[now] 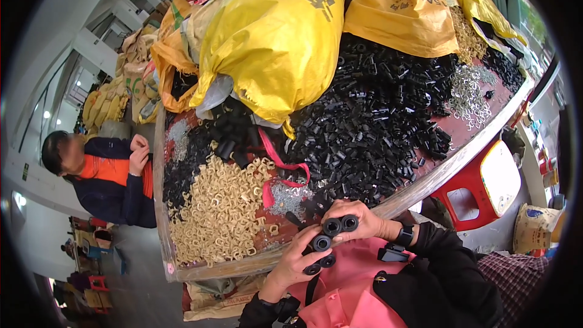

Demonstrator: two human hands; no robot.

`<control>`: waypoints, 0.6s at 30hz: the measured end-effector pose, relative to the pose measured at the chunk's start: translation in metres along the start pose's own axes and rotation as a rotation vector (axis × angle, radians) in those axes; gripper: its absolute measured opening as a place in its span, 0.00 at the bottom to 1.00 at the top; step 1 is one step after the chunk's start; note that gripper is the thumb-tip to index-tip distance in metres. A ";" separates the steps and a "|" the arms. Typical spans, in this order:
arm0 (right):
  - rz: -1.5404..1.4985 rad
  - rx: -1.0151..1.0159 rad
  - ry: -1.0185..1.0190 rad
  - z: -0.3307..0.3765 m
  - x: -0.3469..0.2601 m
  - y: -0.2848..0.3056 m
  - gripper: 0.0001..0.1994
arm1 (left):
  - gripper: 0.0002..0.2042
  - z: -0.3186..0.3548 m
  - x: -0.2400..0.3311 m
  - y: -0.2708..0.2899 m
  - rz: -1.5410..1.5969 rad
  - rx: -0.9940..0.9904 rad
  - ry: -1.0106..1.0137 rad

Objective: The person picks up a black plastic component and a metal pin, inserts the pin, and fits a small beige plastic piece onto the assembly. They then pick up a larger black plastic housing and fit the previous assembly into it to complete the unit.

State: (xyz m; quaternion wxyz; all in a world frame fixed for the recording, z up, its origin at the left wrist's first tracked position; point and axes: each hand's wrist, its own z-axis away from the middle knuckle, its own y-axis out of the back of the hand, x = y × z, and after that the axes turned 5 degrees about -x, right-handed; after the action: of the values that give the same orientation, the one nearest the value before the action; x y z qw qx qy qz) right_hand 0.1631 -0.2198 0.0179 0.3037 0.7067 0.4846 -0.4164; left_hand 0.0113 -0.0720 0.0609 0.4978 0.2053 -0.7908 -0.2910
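Observation:
At the table's near edge, my left hand (287,268) is closed around short black plastic tubes (321,242) with round open ends, some low against the palm. Right beside it, my right hand (366,221) grips a pair of similar black tubes (332,226) side by side, their openings facing up. The two hands nearly touch, and fingers partly hide the pieces. Beyond them spreads a large heap of loose black plastic parts (358,127). To the left lies a pile of beige curved clips (218,212), with small grey metal bits (288,198) between the heaps.
Large yellow sacks (273,42) stand on the table's far side. A red ribbon (270,152) lies across the parts. Silver rings (469,97) are heaped at right. Another person (109,173) sits at the left edge. A red stool (480,188) stands at right by the wooden rim (419,185).

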 end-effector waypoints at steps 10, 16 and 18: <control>-0.124 0.062 0.088 0.004 0.008 -0.003 0.20 | 0.18 -0.010 0.009 0.000 -0.084 0.018 -0.017; -0.080 0.060 0.084 0.005 0.006 0.000 0.19 | 0.18 -0.010 0.007 -0.001 -0.067 -0.010 0.026; -0.064 0.057 0.080 0.005 0.006 0.000 0.19 | 0.18 -0.009 0.007 -0.002 -0.056 -0.010 0.035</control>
State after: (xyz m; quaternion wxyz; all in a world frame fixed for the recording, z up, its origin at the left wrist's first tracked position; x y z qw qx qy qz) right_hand 0.1627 -0.2212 0.0104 0.2507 0.7152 0.5066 -0.4110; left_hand 0.0161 -0.0805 0.0672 0.5043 0.2301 -0.7744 -0.3051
